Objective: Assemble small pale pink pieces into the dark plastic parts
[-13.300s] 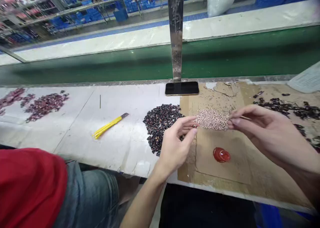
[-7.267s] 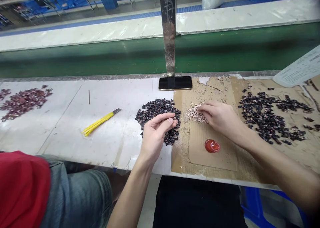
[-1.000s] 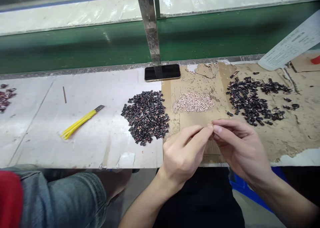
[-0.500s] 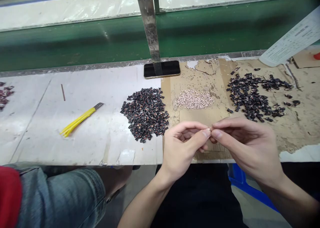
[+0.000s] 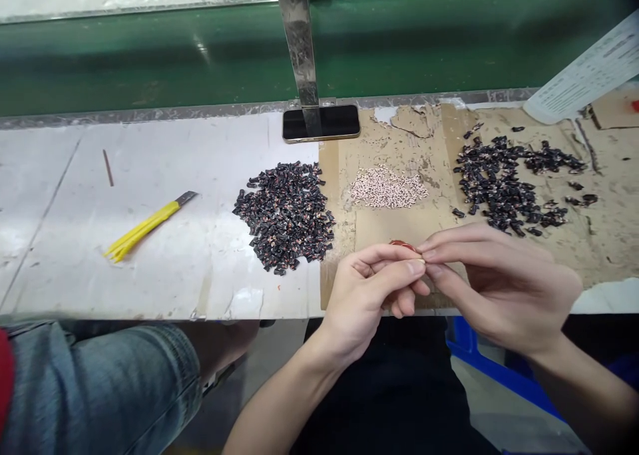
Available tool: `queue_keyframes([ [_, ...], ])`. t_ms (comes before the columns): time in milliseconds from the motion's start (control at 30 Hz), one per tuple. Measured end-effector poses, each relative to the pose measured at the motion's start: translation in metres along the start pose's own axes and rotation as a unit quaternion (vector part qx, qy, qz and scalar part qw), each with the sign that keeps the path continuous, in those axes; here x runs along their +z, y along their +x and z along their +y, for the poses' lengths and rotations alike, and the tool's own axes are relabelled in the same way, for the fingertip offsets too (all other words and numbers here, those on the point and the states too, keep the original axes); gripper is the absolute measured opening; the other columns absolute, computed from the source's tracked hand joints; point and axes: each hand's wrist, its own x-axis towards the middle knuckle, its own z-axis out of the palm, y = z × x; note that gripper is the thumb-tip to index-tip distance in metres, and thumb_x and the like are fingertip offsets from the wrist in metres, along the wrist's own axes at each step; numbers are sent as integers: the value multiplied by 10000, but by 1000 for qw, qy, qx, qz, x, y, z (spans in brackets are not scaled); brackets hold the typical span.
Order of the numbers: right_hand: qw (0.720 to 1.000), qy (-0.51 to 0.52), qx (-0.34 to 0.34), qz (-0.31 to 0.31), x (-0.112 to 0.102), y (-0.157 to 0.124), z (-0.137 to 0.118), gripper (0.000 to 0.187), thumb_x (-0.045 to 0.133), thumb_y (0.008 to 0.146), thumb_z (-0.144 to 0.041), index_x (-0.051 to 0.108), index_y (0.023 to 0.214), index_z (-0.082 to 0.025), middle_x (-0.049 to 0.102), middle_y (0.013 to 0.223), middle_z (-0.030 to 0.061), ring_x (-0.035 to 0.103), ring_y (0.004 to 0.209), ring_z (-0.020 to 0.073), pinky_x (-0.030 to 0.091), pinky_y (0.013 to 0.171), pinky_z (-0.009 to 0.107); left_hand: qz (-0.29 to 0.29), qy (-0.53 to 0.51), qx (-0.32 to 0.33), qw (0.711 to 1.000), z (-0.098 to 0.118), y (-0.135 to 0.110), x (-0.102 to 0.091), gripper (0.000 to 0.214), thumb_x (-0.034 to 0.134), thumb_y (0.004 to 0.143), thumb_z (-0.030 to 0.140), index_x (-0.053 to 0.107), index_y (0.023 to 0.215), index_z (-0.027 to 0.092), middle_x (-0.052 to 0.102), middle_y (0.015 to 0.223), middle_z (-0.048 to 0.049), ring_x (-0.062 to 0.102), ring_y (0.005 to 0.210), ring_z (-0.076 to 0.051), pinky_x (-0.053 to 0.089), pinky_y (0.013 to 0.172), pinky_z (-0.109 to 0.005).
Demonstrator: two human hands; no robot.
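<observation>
A tiny pale piece (image 5: 423, 261) (presumably light, best held at its ends) is pinched by the left hand (image 5: 367, 292) and right hand (image 5: 499, 285).

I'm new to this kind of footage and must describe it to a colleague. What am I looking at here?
There is no machine: these are a person's bare hands, all seen from one camera worn on the head, looking forward and down. The left hand and right hand meet at the fingertips; anything between them is too small to make out. A red object shows partly behind them. On the table lie two heaps of black pieces, a pale heap between them, a phone and a yellow-handled blade.
</observation>
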Motion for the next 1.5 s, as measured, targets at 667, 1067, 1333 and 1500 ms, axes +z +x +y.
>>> queue_keyframes([
  [667,990,-53,111,-74,-11,-19,17,202,742,871,-114,738,975,-288,789,1081,38,758,994,263,591,917,436,111,123,75,983,-14,-13,-28,228,868,860,245,723,1011,154,834,828,-41,775,671,-116,647,671,-188],
  [1067,967,-222,5,-126,-5,-22,24,267,755,863,-130,705,1078,-281,787,1167,83,745,1022,312,578,894,501,196,174,143,954,-16,-24,-41,103,816,892,130,777,979,167,836,848,-12,834,772,-141,677,763,-162],
  [1333,974,-191,33,-119,-7,-19,20,292,765,857,-106,713,1067,-303,782,1152,67,732,1032,301,578,931,500,181,214,189,941,-16,-25,-40,105,795,911,123,835,990,179,771,938,-14,831,815,-129,666,789,-136],
  [1500,979,9,202,-39,-6,-16,1,177,712,931,-116,744,954,-288,770,1051,41,741,989,243,606,919,434,122,192,178,957,-15,-17,-27,133,779,923,119,861,989,200,800,982,-29,820,797,-116,668,775,-138],
])
